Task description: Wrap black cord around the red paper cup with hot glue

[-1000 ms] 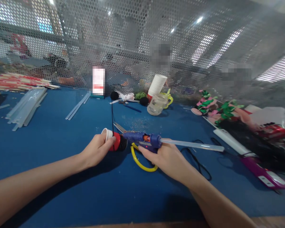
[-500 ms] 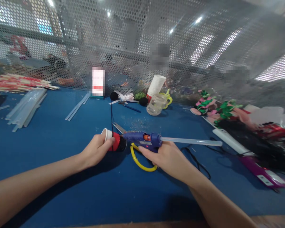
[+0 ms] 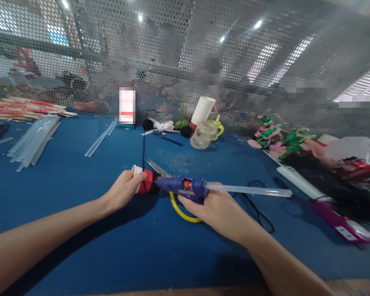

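Two hands are cooperating: the left hand is pinching the red cup steady and the right hand is gripping the glue gun, its nozzle touching the cup; gentle squeezing seems wisest.

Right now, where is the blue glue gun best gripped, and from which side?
Probably by its handle under the body, coming from the near side, as the right hand does. The glue gun is held level: its nozzle points left at the red-and-white piece in the left hand, and a long glue stick juts out right, so both ends are poor grips.
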`<state>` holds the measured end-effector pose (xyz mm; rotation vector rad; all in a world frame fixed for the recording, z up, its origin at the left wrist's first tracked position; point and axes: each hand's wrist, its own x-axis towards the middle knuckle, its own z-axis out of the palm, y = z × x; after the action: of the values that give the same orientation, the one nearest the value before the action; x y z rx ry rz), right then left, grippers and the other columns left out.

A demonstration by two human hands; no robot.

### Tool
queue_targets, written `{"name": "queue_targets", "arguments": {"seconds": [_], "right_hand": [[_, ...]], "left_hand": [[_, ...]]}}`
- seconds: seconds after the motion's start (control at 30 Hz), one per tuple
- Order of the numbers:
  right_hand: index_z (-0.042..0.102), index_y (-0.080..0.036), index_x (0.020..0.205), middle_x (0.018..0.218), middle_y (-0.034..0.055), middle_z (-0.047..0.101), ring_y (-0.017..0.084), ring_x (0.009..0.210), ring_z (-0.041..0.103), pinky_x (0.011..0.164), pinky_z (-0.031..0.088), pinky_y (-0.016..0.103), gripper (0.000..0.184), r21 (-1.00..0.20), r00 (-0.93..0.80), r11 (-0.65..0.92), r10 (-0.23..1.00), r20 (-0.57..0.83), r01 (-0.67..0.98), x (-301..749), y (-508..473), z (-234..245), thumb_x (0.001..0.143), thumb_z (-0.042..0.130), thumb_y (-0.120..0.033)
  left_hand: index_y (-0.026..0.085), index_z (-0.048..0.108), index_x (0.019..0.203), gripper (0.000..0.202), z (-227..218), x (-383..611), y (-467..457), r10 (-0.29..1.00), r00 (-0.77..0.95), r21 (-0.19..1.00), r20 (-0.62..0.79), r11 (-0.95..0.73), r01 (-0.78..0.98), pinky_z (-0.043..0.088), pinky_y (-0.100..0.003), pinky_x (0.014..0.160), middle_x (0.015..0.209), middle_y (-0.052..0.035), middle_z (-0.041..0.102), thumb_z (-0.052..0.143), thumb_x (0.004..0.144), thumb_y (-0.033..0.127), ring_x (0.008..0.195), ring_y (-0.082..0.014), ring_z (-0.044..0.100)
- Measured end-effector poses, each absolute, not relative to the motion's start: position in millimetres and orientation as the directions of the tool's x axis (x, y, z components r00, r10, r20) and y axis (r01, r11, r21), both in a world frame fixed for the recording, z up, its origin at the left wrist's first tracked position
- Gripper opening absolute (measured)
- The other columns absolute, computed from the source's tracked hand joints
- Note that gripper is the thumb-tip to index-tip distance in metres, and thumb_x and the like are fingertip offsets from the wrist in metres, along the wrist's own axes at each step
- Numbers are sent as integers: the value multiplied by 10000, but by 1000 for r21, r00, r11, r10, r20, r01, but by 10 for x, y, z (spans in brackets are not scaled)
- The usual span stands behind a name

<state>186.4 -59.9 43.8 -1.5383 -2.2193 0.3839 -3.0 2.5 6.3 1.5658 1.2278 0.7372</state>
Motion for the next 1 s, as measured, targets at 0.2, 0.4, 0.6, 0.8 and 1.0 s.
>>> {"name": "queue_targets", "arguments": {"seconds": [0.2, 0.4, 0.6, 0.8, 1.0], "right_hand": [[458, -182, 605, 550, -24, 474, 95, 500, 425, 492, 343, 206, 154, -531, -272, 298, 954, 128, 793, 1848, -595, 410, 743, 418, -236], [458, -191, 630, 572, -25, 495, 93, 489, 418, 464, 323, 204, 117, -528, -261, 264, 962, 82, 807, 1790, -625, 431, 733, 430, -238], [442, -187, 622, 614, -13, 510, 96, 521, 437, 497, 337, 211, 122, -532, -291, 298, 952, 100, 793, 1780, -620, 397, 740, 414, -197], [448, -189, 617, 586, -26, 501, 90, 496, 422, 467, 324, 208, 106, -533, -281, 294, 954, 108, 793, 1794, -619, 384, 722, 441, -199], [495, -177, 621, 562, -16, 508, 101, 508, 452, 483, 359, 212, 139, -577, -233, 276, 961, 149, 769, 1837, -595, 408, 730, 439, -242]], "left_hand": [[131, 504, 579, 272, 52, -22, 46, 955, 274, 957, -113, 31, 289, 241, -212, 421, 461, 42, 425, 395, 689, 355, 423, -88, 361], [120, 562, 641, 256, 43, -2, 73, 958, 241, 984, -155, 129, 124, 324, -223, 470, 507, 20, 529, 438, 653, 344, 470, -117, 465], [135, 518, 592, 214, 87, 17, 74, 946, 226, 972, -234, 231, 40, 307, -198, 453, 480, 44, 487, 457, 664, 327, 448, -88, 435], [131, 523, 614, 235, 66, -1, 90, 950, 193, 970, -245, 240, 49, 336, -213, 456, 498, 25, 506, 466, 662, 354, 459, -106, 469], [117, 556, 639, 271, 92, -9, 40, 958, 265, 989, -105, 73, 128, 349, -220, 471, 534, 2, 541, 428, 686, 351, 499, -118, 482]]}}
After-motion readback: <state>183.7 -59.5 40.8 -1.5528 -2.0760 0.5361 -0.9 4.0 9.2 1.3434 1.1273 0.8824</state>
